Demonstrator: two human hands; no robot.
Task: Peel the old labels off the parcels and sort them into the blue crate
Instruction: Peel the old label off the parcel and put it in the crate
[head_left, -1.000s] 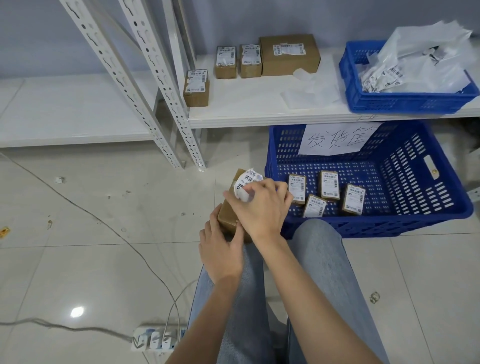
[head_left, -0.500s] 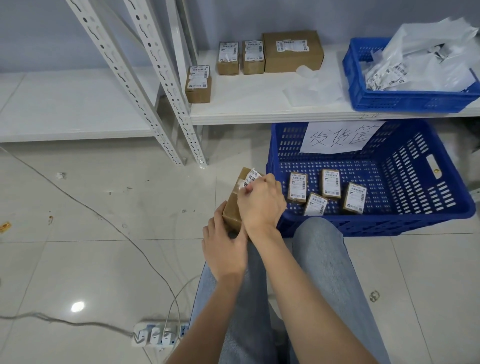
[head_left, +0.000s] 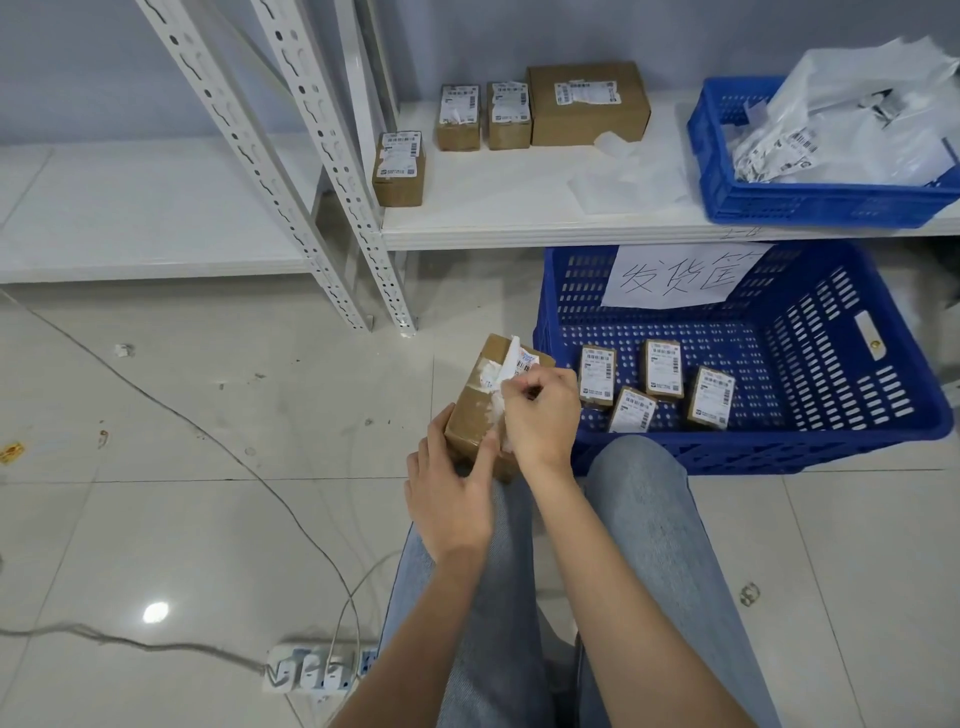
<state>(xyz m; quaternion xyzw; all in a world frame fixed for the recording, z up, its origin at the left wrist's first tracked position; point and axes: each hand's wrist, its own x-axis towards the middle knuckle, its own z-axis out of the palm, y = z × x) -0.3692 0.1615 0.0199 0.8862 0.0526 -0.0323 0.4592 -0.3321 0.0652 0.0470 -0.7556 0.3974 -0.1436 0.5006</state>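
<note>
Hands first: left hand (head_left: 451, 499) is wrapped around the near end of a brown parcel (head_left: 480, 405), thumb up along its right side, fingers curled around the left edge, holding it propped on the knee. Right hand (head_left: 540, 415) comes in from the right with the wrist bent, fingers bunched into a pinch on the old label (head_left: 517, 364), which is lifted off the box top and curling up at the far end. Torn white paper residue is left on the cardboard where the label came away. Both forearms run up from the bottom of the frame, right one crossing over the jeans (head_left: 639, 545).

Room-wise, the parcel sits just left of the big blue crate (head_left: 831, 441) on the floor, its far corner right by the crate's left wall, can't tell if it touches. The crate has five small labelled boxes (head_left: 662, 369) grouped in its near left part, and lots of bare mesh floor to their right. A handwritten paper sign (head_left: 680, 278) hangs on its back wall, tucked under the shelf (head_left: 519, 228) edge. On the shelf: three small parcels (head_left: 399, 169), one bigger box (head_left: 589, 104), and a smaller blue basket (head_left: 810, 200) stuffed with white bags. Left of the knees there's tiled floor with a cable (head_left: 208, 431) running to a power strip (head_left: 317, 670), and the slotted rack legs (head_left: 374, 249) stand well beyond the parcel.
</note>
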